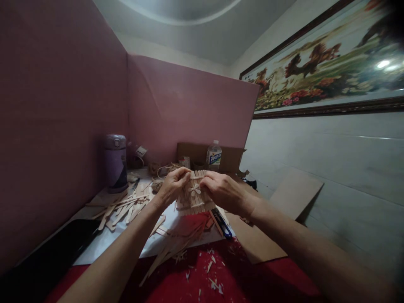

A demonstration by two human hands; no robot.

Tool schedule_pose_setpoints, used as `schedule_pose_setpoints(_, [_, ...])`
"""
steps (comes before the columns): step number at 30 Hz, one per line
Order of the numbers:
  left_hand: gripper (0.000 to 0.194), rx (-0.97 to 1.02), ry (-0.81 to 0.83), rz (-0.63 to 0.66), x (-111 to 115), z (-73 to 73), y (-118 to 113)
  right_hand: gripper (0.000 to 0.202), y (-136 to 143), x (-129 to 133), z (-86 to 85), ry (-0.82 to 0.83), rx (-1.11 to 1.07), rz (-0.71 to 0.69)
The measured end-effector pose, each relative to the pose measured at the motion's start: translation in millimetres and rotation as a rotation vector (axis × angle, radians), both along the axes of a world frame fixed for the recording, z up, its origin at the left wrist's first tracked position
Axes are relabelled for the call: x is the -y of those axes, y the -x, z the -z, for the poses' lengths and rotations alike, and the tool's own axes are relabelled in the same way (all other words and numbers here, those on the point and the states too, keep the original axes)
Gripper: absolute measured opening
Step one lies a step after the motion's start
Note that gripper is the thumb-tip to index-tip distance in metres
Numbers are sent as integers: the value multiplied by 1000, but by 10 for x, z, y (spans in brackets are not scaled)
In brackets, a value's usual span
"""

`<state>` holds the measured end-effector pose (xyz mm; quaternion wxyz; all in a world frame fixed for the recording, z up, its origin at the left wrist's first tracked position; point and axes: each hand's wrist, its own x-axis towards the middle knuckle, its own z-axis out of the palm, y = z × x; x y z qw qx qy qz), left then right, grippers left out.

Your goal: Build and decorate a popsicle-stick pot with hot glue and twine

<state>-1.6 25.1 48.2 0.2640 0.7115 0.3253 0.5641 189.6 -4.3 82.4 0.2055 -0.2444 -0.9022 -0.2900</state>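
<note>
A small panel of wooden sticks (190, 203) is held up over the table, with a pale flower shape (194, 190) on its face. My left hand (174, 184) pinches the panel's upper left part between thumb and fingers. At its upper right, my right hand (219, 188) has closed fingers against the panel, close to the flower. Its fingertips partly hide the panel's right side. Below the panel, a blue utility knife (224, 227) lies on the white paper.
Loose wooden sticks (126, 207) are heaped at the left, before a purple flask (115, 164). A clear bottle (214, 155) stands behind my hands. Cardboard (257, 240) lies at the right. Shavings dot the red cloth (233, 273). A black object (59, 248) is at the near left.
</note>
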Motion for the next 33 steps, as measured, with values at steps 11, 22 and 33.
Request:
schedule_pose_setpoints(11, [28,-66,-17,10,43,-27,-26,16,-76,-11,-90,-17,182,-56])
schedule_pose_setpoints(22, [29,-40,-9,24,6,6,22,19,-21,-119,70,-32,30,-39])
schedule_pose_setpoints(33, [29,11,31,80,8,7,-3,13,-107,-66,95,256,-379,-218])
